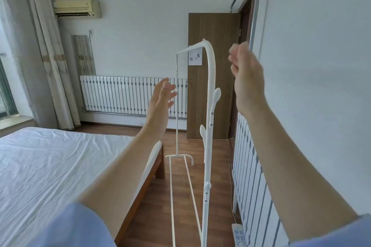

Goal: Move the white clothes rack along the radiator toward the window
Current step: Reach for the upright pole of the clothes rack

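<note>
The white clothes rack [211, 78] stands on the wood floor between the bed and the radiator on the right wall [251, 176]. Its top bar runs away from me toward the far wall. My left hand [160, 102] is raised left of the near upright, fingers apart, palm turned toward the rack, touching nothing. On the other side of the upright, my right hand [247, 74] is held up near the top bend, fingers loosely curled and blurred, with nothing in it. The window [6, 90] is at the far left.
A bed with a white sheet [50, 166] fills the left. A second radiator [132, 96] runs along the far wall toward the curtains [50, 56]. A brown door [210, 86] stands behind the rack. A power strip [239, 234] and cable lie on the floor by the right radiator.
</note>
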{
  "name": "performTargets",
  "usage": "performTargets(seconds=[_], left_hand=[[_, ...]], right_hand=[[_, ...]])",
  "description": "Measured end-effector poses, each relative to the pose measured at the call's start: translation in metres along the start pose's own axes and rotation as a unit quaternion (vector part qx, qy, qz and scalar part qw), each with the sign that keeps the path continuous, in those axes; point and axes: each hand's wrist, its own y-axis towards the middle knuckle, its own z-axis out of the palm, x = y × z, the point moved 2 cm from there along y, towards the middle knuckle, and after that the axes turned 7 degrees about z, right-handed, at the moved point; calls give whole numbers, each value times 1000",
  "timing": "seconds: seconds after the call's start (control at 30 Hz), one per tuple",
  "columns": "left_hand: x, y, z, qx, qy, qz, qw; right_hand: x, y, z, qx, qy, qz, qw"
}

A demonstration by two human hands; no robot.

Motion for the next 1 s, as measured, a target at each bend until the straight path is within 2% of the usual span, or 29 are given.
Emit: performTargets(seconds=[0.1,0.23,0.83,1.0], left_hand=[[-1,0,0,2,0,1,1000],[-1,-2,3,8,9,1,1000],[1,-8,10,6,1,-10,1000],[1,-6,11,6,-2,-9,1000]], right_hand=[[-20,-5,3,24,-51,60,997],[-42,-11,6,61,-45,99,992],[-63,-11,10,75,-103,78,989],[-66,-7,8,54,-99,80,990]])
